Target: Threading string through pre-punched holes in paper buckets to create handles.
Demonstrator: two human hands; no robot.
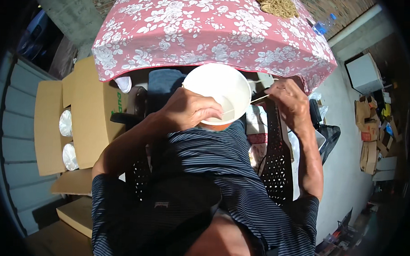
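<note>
A white plastic bucket (202, 82) sits at my lap, just under the edge of the tablecloth, its open top toward me. Over its near-left rim reaches my left hand (190, 110), fingers closed, with a short length of thin pale cord (228, 111) at the fingertips inside the bucket. To the right of the bucket, my right hand (289, 100) pinches a thin cream cord (260, 98) that runs toward the bucket's right rim. Whether both lengths are one cord I cannot tell. Strong sunlight washes out part of the bucket's inside.
A table with a pink flowered cloth (190, 28) stands ahead, bearing a tan bundle of cord (277, 5) and a clear bottle (321, 27). Open cardboard boxes (90, 110) stand at the left. A perforated dark chair arm (278, 162) is beside me; cartons (369, 129) lie far right.
</note>
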